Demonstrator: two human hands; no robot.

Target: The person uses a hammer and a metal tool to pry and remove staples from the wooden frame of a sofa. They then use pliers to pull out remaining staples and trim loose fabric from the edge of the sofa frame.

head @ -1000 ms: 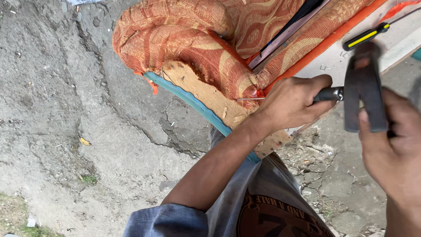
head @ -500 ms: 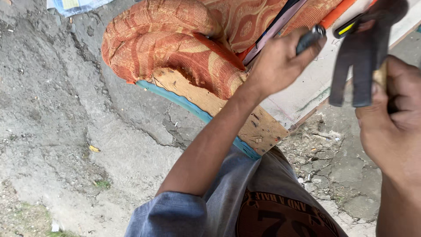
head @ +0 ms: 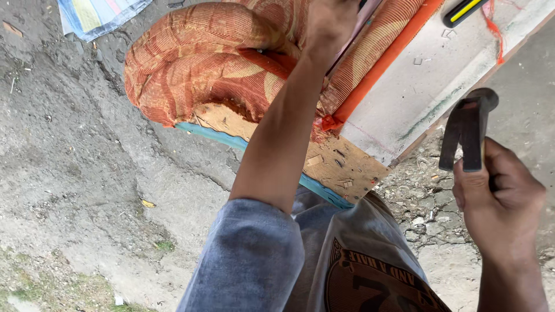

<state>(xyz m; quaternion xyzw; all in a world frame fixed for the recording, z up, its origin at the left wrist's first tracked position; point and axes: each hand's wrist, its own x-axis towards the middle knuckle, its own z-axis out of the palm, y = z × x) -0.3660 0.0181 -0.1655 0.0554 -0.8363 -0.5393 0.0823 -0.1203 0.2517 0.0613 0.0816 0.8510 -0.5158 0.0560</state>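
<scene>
Right hand [head: 500,199]: closed round handles of dark metal pincers [head: 467,130], head raised, over gravel beside board edge. Left hand [head: 329,26]: reached up onto orange patterned upholstery [head: 202,63] at top of frame; grip partly cut off, can't tell how open. Upholstery lay bunched over wooden board [head: 338,167] w/ blue trim [head: 231,138]. Yellow-black tool [head: 465,10] on pale panel [head: 428,86], upper right. Ground: cracked concrete [head: 69,162].

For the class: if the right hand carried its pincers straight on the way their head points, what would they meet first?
Probably the pale board: the pincers in the right hand point up-frame toward its edge. Depth is unclear.
</scene>
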